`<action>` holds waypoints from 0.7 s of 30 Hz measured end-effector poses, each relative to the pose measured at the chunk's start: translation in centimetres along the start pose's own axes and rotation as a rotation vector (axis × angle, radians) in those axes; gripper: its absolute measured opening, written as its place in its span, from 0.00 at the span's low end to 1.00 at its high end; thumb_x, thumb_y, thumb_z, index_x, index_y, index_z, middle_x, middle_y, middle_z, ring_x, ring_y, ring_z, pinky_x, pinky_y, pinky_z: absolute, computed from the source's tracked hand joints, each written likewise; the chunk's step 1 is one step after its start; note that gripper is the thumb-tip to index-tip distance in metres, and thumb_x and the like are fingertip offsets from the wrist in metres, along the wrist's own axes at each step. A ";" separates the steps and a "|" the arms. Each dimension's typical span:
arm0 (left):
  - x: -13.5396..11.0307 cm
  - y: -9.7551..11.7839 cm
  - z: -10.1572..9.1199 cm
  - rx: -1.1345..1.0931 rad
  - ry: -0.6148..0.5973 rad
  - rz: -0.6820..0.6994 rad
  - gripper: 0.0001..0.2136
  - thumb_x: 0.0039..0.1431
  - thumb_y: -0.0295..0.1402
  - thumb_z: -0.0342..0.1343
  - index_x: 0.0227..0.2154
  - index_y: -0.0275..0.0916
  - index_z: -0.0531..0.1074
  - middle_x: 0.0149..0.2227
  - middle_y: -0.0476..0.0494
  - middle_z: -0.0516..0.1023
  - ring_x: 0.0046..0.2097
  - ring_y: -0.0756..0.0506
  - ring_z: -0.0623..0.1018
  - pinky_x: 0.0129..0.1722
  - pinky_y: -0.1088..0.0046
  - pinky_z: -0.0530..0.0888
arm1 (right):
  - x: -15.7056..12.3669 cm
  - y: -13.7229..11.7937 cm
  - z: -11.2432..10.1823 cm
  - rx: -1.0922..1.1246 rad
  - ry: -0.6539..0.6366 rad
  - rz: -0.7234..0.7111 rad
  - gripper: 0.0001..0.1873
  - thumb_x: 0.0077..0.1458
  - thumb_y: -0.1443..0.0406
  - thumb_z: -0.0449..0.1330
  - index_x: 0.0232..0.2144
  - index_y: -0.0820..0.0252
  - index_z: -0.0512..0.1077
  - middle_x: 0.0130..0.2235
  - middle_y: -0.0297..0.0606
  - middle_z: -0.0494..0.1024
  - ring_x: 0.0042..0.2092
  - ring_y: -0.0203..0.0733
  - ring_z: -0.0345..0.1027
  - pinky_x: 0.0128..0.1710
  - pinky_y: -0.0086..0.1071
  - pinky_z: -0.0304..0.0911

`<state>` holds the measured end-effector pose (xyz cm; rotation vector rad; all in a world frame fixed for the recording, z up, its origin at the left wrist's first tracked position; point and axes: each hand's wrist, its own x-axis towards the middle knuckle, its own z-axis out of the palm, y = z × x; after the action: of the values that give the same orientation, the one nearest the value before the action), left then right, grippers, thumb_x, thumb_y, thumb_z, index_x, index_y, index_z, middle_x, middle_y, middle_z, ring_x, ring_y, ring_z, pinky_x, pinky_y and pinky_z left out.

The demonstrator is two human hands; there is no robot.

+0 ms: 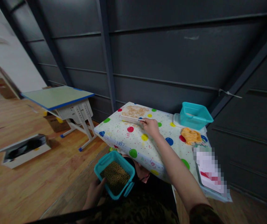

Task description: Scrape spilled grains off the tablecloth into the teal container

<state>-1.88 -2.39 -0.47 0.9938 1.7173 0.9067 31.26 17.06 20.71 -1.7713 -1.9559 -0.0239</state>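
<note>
Right hand (150,126): fingers pinched on the end of a thin white flat strip (132,119), judged light and stiff. A loose tan grain pile (134,111) lies just beyond the fingertips.

Left hand (93,193): fingers wrapped around an open teal plastic tub of greenish beans (115,176). Likely weighty and easily spilled; best supported at the base.

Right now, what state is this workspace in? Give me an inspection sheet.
Surface: table under a dotted cloth, with a pile of pale grain at its far edge.
Job's things: white strip lying beside the pile; teal container of greenish grains, held below the table edge.
Clutter: teal tub, orange cloth and blurred papers at the right.
Grips: right hand grips the white strip's end; left hand holds the teal container.
Cables: nothing seen.
Surroundings: dark panelled wall, second desk, open box on a wood floor.
</note>
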 end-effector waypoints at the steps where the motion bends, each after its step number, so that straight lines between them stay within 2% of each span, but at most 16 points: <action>1: -0.1 0.0 0.0 0.002 0.002 0.002 0.18 0.60 0.55 0.64 0.23 0.49 0.74 0.18 0.43 0.79 0.24 0.35 0.82 0.27 0.60 0.80 | 0.0 0.0 0.0 0.002 0.010 0.006 0.17 0.74 0.66 0.60 0.52 0.48 0.89 0.49 0.40 0.93 0.50 0.51 0.86 0.48 0.34 0.69; 5: -0.3 0.2 -0.2 0.028 -0.040 0.000 0.20 0.60 0.58 0.65 0.22 0.51 0.73 0.18 0.45 0.78 0.24 0.36 0.82 0.30 0.59 0.82 | -0.1 0.0 0.0 -0.009 0.004 0.027 0.17 0.73 0.66 0.61 0.54 0.48 0.89 0.50 0.41 0.92 0.49 0.52 0.86 0.47 0.35 0.70; 10: -0.1 -0.1 -0.1 0.010 -0.018 0.014 0.20 0.61 0.57 0.64 0.21 0.52 0.72 0.17 0.45 0.76 0.24 0.35 0.81 0.28 0.58 0.81 | 0.0 -0.1 0.0 0.011 -0.024 0.012 0.16 0.74 0.63 0.61 0.51 0.49 0.90 0.47 0.42 0.93 0.49 0.52 0.86 0.46 0.35 0.70; 16: 1.0 -1.4 0.0 0.009 -0.036 -0.029 0.26 0.48 0.68 0.66 0.24 0.50 0.73 0.17 0.45 0.76 0.24 0.35 0.82 0.27 0.60 0.80 | 0.0 -0.3 0.0 0.014 -0.008 -0.011 0.17 0.72 0.65 0.60 0.51 0.49 0.89 0.48 0.41 0.93 0.49 0.52 0.86 0.47 0.35 0.69; 21: 1.3 -1.6 0.1 0.006 -0.041 -0.040 0.27 0.46 0.69 0.63 0.22 0.50 0.70 0.17 0.46 0.73 0.22 0.38 0.79 0.26 0.61 0.79 | 0.1 -0.3 -0.2 0.032 -0.046 -0.030 0.14 0.72 0.64 0.62 0.44 0.51 0.89 0.43 0.41 0.92 0.46 0.51 0.85 0.43 0.34 0.66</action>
<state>-2.42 -1.88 -2.35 0.9726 1.7009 0.8501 31.05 17.05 21.07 -1.7368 -2.0040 0.0388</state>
